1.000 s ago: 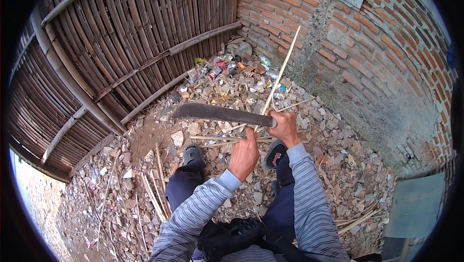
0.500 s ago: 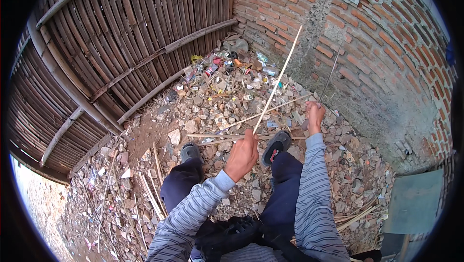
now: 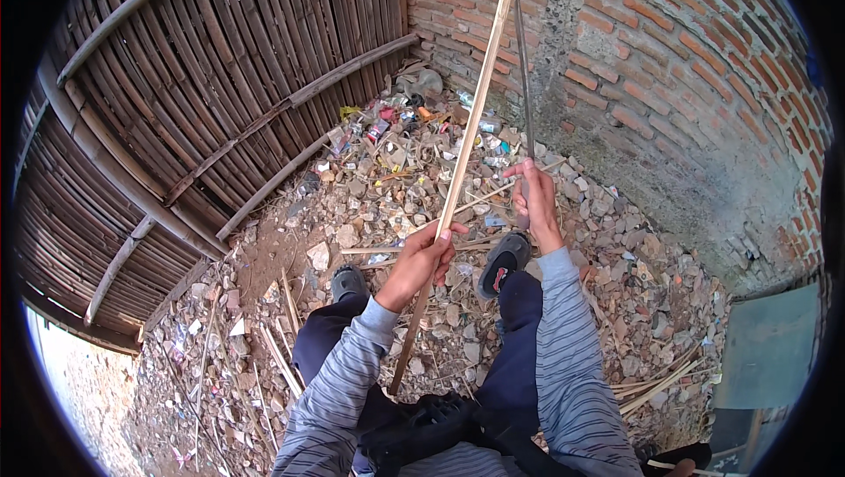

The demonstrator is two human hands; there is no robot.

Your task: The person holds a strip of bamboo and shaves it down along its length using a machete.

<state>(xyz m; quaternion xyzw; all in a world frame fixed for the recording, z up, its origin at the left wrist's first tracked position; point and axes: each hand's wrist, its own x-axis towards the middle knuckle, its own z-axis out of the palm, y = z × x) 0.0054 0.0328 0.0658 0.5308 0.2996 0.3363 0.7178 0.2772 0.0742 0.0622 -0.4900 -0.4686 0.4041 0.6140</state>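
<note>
My left hand point(image 3: 417, 264) grips a long, flat bamboo strip point(image 3: 471, 134) around its middle. The strip's pale face points away from me and up, while its darker lower end hangs between my legs. In my right hand point(image 3: 539, 206) is a long, narrow, dark-bladed knife point(image 3: 526, 81), with the fingers round its handle and the index finger stretched toward the left. The blade stands nearly upright to the right of the strip, its tip close to the strip's top end. Whether the two touch there I cannot tell.
Rubble covers the ground, with litter point(image 3: 396, 116) heaped in the far corner. Split bamboo pieces lie by my feet, at the left point(image 3: 282, 361) and right point(image 3: 656, 386). A slatted bamboo wall point(image 3: 238, 63) and a brick wall point(image 3: 669, 99) meet ahead. A greenish panel point(image 3: 766, 345) stands at right.
The strip has turned from its thin edge to its broad face and stands more upright, its lower end now visible. The knife has swung left and more upright, near the strip's top.
</note>
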